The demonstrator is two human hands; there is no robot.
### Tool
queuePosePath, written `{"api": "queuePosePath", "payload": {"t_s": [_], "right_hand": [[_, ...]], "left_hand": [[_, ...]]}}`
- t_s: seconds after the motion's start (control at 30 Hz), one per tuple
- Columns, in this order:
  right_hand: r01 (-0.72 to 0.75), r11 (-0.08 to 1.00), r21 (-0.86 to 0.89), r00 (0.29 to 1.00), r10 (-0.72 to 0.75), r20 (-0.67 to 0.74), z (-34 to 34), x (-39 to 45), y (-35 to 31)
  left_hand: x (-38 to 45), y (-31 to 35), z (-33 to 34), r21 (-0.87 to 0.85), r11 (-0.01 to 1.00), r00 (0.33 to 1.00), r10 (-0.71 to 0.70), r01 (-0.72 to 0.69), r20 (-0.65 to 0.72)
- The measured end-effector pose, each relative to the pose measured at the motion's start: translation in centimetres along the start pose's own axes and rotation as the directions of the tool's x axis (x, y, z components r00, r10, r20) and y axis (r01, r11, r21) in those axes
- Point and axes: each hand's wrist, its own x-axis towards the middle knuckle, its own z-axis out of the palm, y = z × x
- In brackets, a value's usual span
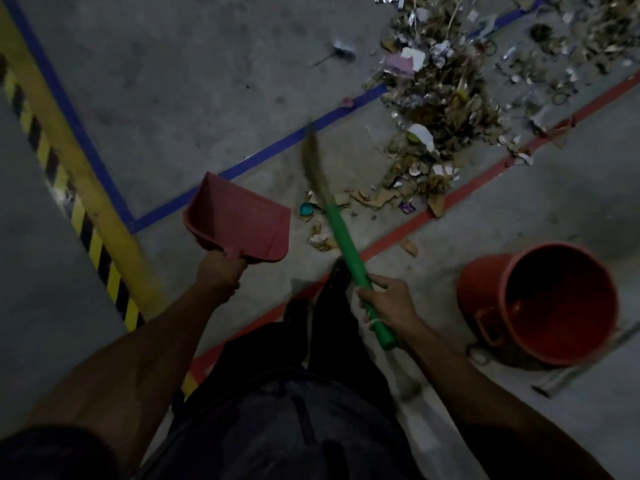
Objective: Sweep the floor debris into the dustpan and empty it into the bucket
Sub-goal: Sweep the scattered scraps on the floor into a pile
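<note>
My left hand (219,276) grips the handle of a red dustpan (242,221), held above the floor with nothing in its tray. My right hand (388,301) grips the green handle of a broom (343,237); its blurred bristle end points up toward the debris. A big pile of dry leaves, paper and foil scraps (440,95) covers the floor at the upper right, with loose bits (322,233) trailing down close to the dustpan. An orange bucket (540,303) stands on the floor to the right of my right hand.
Blue tape (263,154) and red tape (485,174) lines cross the grey concrete floor. A yellow strip with black-and-yellow hazard stripes (86,216) runs along the left. My legs and a dark shoe (337,275) are between my arms.
</note>
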Motion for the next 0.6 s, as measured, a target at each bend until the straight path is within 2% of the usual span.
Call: {"api": "queuePosePath", "payload": {"t_s": [0.13, 0.23, 0.4, 0.47, 0.6], "right_hand": [[-0.079, 0.990, -0.119, 0.991, 0.090, 0.095, 2.2, -2.0, 3.0], [-0.119, 0.980, -0.159, 0.988, 0.133, 0.082, 1.7, -1.8, 3.6], [-0.184, 0.979, 0.086, 0.973, 0.193, -0.125, -0.9, 1.8, 2.3], [-0.135, 0.982, 0.132, 0.974, 0.156, -0.163, -1.2, 2.9, 2.2], [-0.019, 0.999, 0.037, 0.982, 0.026, -0.188, 0.1, 0.0, 2.4]], "left_hand": [[-0.3, -2.3, -0.8, 0.016, 1.000, 0.999, -0.011, 0.011, 0.031], [-0.5, -3.8, -0.9, 0.013, 1.000, 0.999, -0.005, 0.004, 0.039], [-0.8, -6.0, -0.9, 0.014, 1.000, 1.000, -0.004, 0.004, 0.027], [-0.8, -6.7, -0.9, 0.015, 1.000, 1.000, -0.005, 0.005, 0.029], [-0.8, -7.6, -0.9, 0.012, 1.000, 0.999, -0.023, 0.023, 0.045]]}}
